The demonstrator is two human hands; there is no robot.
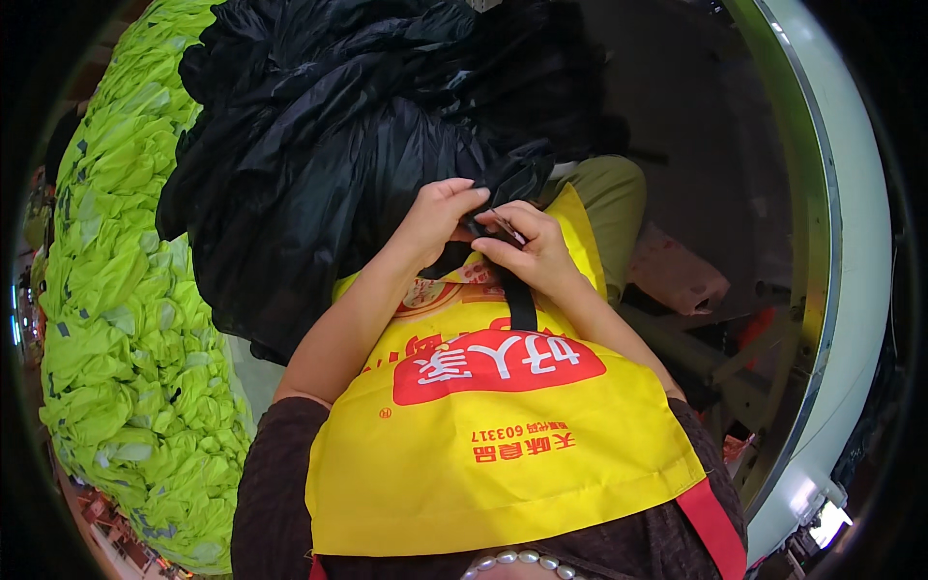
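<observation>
My left hand [435, 220] is closed, thumb and fingertips pinching an edge of black fabric [319, 164]. Close beside it, my right hand [536, 249] is closed around a small dark metal tool [507, 228] that looks like thread snips; its tip points toward the left fingertips. From between the hands a black strap [520, 304] hangs down over my yellow apron [512, 435]. The black fabric lies in a large, crumpled, shiny heap ahead and to the left of my hands. My fingers hide the exact spot where the tool meets the fabric.
A long pile of bright yellow-green fabric pieces [135, 367] runs along the left. To the right curves a pale machine table edge [851, 242] with a metal rim. A pinkish block-like object [677, 271] is beneath it, beside my knee in olive trousers [614, 208].
</observation>
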